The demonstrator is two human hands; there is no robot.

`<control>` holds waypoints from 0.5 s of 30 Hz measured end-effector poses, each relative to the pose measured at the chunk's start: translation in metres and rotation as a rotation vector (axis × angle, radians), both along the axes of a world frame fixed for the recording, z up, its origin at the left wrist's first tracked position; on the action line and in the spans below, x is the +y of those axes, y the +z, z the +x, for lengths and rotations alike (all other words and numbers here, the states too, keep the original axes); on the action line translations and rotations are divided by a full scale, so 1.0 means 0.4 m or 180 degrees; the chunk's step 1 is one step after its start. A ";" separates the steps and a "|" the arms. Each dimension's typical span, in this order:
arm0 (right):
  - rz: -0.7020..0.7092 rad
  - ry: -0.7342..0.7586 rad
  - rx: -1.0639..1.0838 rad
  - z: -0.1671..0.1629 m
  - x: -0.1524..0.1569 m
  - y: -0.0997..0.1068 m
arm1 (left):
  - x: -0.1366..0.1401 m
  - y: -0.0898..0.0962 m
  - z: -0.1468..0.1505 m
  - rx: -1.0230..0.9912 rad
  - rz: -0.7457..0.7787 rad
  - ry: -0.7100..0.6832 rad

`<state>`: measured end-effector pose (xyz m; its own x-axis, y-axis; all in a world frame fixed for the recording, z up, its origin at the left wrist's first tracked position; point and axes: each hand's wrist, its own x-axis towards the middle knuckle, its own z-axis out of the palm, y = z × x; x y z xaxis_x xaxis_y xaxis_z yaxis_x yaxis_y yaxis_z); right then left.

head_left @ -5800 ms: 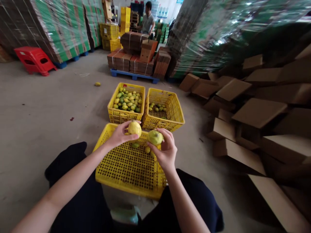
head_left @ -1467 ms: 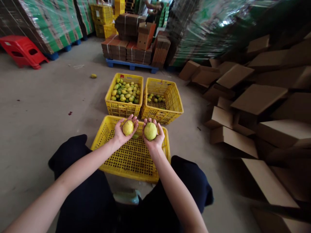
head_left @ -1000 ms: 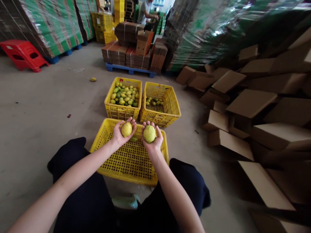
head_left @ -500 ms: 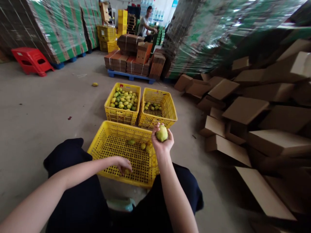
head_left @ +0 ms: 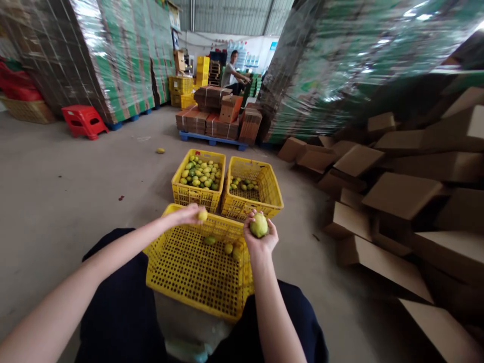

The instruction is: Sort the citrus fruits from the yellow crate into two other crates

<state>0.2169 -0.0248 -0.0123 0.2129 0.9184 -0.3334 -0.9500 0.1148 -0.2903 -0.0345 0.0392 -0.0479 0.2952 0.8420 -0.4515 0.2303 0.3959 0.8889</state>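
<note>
My left hand (head_left: 190, 215) holds a yellow lemon (head_left: 203, 216) above the far rim of the nearest yellow crate (head_left: 170, 292). My right hand (head_left: 261, 242) is palm up with its fingers curled round a larger greenish-yellow lemon (head_left: 259, 225), over that crate's right side. Inside the near crate lie a green lemon (head_left: 209, 240) and two yellowish lemons (head_left: 229, 248) by the far right corner. Beyond stand two more yellow crates: the left crate (head_left: 196, 194) is heaped with green and yellow lemons, and the right crate (head_left: 251, 207) has several lemons at its far left.
One lemon (head_left: 161, 150) lies on the floor. A red stool (head_left: 85, 122) stands at the left, and a blue pallet (head_left: 213, 141) carries stacked cardboard. Loose cardboard boxes (head_left: 401, 194) pile up on the right. A person (head_left: 230, 75) sits in the background.
My left hand has risen from the near crate's floor to its far rim with a lemon. My right hand still holds its lemon. The view has tilted up.
</note>
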 end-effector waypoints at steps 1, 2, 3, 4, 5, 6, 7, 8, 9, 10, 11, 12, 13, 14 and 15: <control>0.0016 0.0026 -0.0014 0.000 0.001 -0.005 | 0.051 0.044 -0.030 -0.0079 0.0243 0.0322; 0.0027 0.0060 -0.0029 -0.001 0.002 -0.010 | 0.092 0.082 -0.060 -0.0116 0.0465 0.0625; 0.0028 0.0098 -0.0038 -0.001 0.002 -0.015 | 0.119 0.113 -0.088 -0.0129 0.0641 0.0896; 0.0016 0.0139 -0.0038 -0.003 0.003 -0.020 | 0.132 0.134 -0.112 -0.0106 0.0758 0.1092; 0.0000 0.0188 -0.0043 -0.004 0.005 -0.024 | 0.130 0.144 -0.131 -0.0047 0.0827 0.1203; -0.0011 0.0259 -0.0072 -0.008 0.006 -0.029 | 0.117 0.145 -0.144 0.0048 0.0841 0.1212; -0.0017 0.0353 -0.0137 -0.013 0.009 -0.034 | 0.095 0.137 -0.152 0.0182 0.0801 0.1121; -0.0029 0.0462 -0.0235 -0.021 0.011 -0.041 | 0.068 0.123 -0.153 0.0338 0.0724 0.0929; -0.0063 0.0578 -0.0356 -0.032 0.012 -0.051 | 0.039 0.105 -0.151 0.0510 0.0613 0.0670; -0.0140 0.0705 -0.0492 -0.046 0.012 -0.064 | 0.011 0.086 -0.146 0.0644 0.0500 0.0412; -0.0269 0.0870 -0.0651 -0.064 0.008 -0.080 | -0.014 0.068 -0.139 0.0822 0.0441 0.0075; -0.0437 0.1072 -0.0816 -0.085 0.001 -0.099 | -0.035 0.053 -0.131 0.1106 0.0447 -0.0365; -0.0624 0.1296 -0.0972 -0.109 -0.010 -0.122 | -0.052 0.040 -0.125 0.1454 0.0506 -0.0830; -0.0811 0.1560 -0.1125 -0.134 -0.027 -0.146 | -0.065 0.031 -0.120 0.1828 0.0599 -0.1262; -0.0953 0.1782 -0.1220 -0.159 -0.048 -0.171 | -0.073 0.026 -0.117 0.2187 0.0707 -0.1616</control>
